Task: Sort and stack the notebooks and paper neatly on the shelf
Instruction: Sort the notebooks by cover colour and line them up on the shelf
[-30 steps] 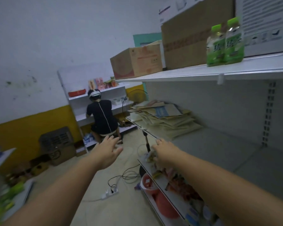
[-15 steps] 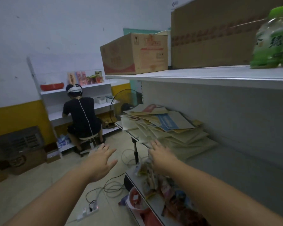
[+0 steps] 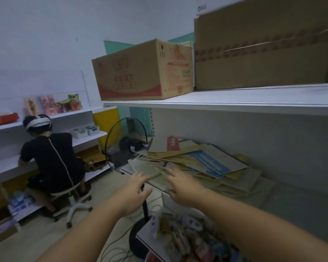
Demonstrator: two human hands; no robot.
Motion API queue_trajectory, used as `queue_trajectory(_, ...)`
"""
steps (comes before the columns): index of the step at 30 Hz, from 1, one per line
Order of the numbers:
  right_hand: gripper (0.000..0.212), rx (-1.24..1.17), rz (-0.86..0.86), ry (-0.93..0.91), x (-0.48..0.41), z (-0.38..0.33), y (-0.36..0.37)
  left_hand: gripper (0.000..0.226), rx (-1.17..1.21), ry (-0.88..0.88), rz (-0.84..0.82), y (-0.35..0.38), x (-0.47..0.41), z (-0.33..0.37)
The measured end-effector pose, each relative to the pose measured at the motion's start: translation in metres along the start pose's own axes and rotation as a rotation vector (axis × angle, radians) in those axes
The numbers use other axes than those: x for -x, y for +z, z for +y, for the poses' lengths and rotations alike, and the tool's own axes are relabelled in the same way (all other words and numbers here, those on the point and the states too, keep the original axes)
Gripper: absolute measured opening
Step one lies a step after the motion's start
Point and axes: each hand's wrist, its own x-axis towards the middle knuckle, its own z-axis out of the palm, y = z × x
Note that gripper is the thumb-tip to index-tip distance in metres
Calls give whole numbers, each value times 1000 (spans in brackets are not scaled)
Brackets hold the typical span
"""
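Notebooks (image 3: 203,163) and paper (image 3: 240,188) lie in a sloppy heap on the middle shelf (image 3: 301,208). Right hand (image 3: 184,188) hovers at the heap's near edge, left hand (image 3: 134,191) just beside it. Both hands' fingers (image 3: 173,173) are spread, released, holding nothing. Fan (image 3: 125,142) stands at the shelf's end.

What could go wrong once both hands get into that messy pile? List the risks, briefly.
1. The pile of notebooks and paper lies fanned out, with sheets overhanging the front edge of the shelf. The right hand reaches over those front sheets, and tugging one may slide the upper notebooks onto the floor.
2. The standing fan sits right at the pile's left end, close to the left hand. A sideways sweep there could bump or tip it.
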Motion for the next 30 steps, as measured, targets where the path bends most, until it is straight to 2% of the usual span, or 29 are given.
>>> queue_trajectory(4, 21, -76, 180, 50, -52, 22, -15, 43, 102, 40, -34, -1, -42, -23)
queue_trajectory(8, 17, -155, 263, 143, -108, 50, -23, 38, 126, 23, -47, -4, -77, -39)
queue_trajectory(9, 19, -173, 283, 148, -123, 56, -21, 36, 113, 24, -60, -7, -85, -42)
queue_trajectory(11, 33, -228, 212, 198, -152, 65, -15, 33, 119, 31, -54, -18, -106, -51)
queue_trajectory(14, 31, -120, -91, 217, -182, 70, 1, 32, 197, 45, 2, -33, -139, -69)
queue_trajectory(15, 32, -91, -127, 220, -186, 71, 4, 32, 210, 51, 17, -36, -149, -76)
queue_trajectory(18, 35, -78, -99, 235, -184, 67, -1, 36, 244, 56, 32, -36, -178, -91)
queue_trajectory(20, 34, -115, -60, 237, -183, 67, 2, 30, 284, 19, 91, -31, -202, -98)
queue_trajectory(22, 35, -178, 13, 276, -181, 66, 6, 22, 319, -30, 142, -27, -226, -100)
queue_trajectory(23, 37, -199, 63, 301, -182, 67, 11, 25, 349, -42, 135, -24, -236, -99)
queue_trajectory(27, 45, -300, 56, 414, -184, 66, 14, 54, 502, 9, 0, -9, -260, -97)
queue_trajectory(30, 65, -410, 23, 512, -184, 60, 11, 60, 550, 72, -109, -6, -269, -105)
